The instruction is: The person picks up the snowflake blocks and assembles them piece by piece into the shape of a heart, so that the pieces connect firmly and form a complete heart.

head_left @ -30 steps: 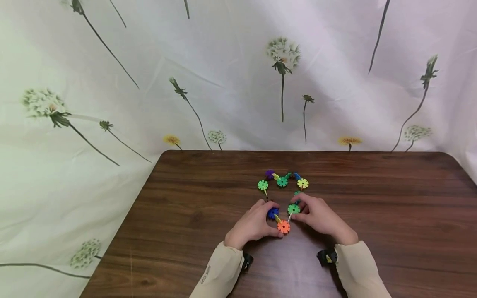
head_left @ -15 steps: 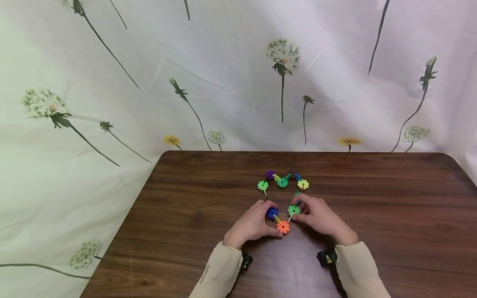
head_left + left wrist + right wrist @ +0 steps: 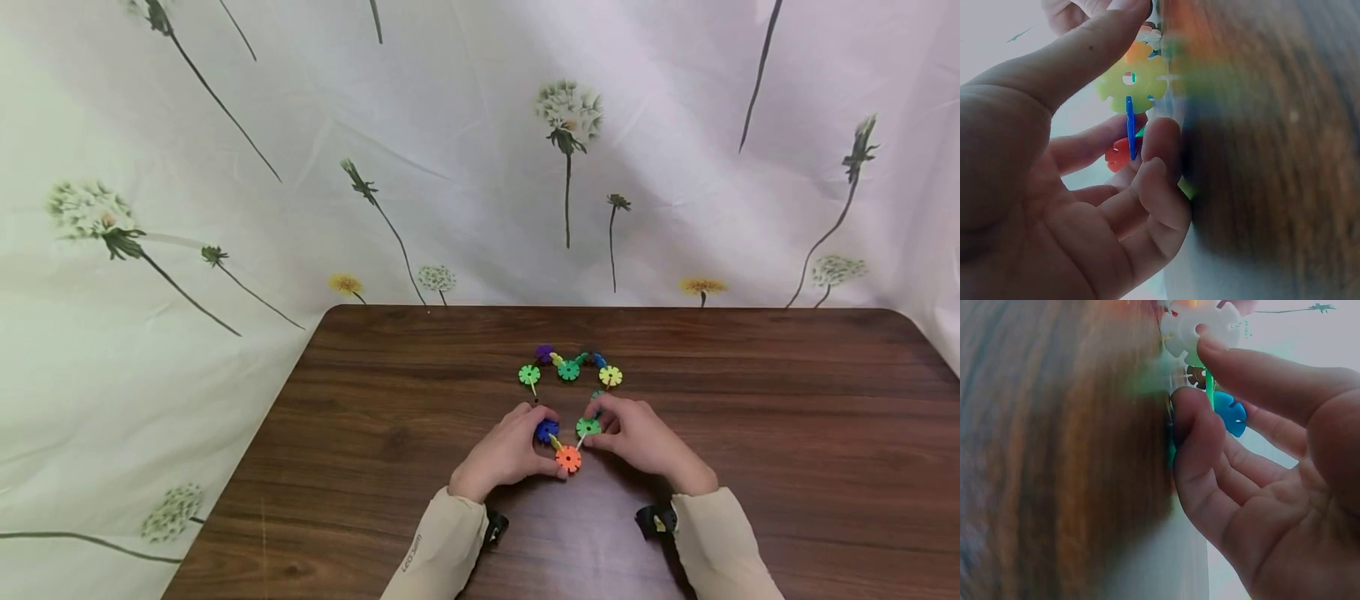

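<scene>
Slotted plastic snowflake discs, linked edge to edge, form a heart-shaped ring on the table. My left hand holds its lower left part, index finger at the blue disc, thumb at the orange disc of the bottom point. In the left wrist view a yellow disc slots onto the blue one. My right hand grips the lower right part around the green disc. Its thumb touches a white disc in the right wrist view. Fingers partly cover discs on both sides.
The ring's upper part, with a purple disc, a middle green disc and a yellow disc, lies beyond the hands. The brown wooden table ends at a curtain printed with dandelions.
Both hands keep their hold. The right hand and its green disc have shifted slightly left and toward the person; the left hand, blue and orange discs have moved slightly left.
</scene>
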`<state>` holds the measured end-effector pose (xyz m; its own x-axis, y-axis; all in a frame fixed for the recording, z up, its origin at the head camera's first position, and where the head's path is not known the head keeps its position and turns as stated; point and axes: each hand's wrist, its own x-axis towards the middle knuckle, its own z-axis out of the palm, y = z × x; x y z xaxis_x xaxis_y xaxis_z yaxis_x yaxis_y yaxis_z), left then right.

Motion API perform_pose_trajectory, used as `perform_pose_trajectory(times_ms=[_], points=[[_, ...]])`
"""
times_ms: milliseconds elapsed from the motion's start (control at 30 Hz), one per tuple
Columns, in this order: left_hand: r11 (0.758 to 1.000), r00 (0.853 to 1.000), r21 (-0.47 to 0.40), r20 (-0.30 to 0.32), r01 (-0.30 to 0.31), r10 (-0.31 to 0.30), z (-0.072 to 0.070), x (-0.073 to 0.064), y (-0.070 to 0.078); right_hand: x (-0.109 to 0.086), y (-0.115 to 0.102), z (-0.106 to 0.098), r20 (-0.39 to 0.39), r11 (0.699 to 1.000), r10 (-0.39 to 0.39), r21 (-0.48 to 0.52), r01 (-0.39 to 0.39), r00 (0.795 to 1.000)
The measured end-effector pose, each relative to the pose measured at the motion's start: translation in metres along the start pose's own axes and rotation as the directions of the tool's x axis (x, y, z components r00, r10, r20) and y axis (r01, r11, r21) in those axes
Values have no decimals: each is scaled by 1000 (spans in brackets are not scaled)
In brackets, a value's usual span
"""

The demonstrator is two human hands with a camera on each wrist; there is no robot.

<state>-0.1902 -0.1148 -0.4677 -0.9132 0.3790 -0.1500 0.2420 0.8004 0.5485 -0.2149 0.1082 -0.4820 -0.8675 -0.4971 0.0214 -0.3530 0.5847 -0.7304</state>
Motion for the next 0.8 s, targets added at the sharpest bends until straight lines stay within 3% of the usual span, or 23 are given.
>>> perform_pose_trajectory(times_ms=[200,467,800], points=[[999,999,28,7,-41,41,-2,-2,-1,0,0,1,17,1000,-26,-4,26,1000],[996,997,56,47,-66,63,-5,-2,-2,0,-2,2,30,1000,-5,-24,6,1000],[997,998,45,21,-67,66,-4,-1,-1,1,-2,2,36,999,8,-43,-6,999]])
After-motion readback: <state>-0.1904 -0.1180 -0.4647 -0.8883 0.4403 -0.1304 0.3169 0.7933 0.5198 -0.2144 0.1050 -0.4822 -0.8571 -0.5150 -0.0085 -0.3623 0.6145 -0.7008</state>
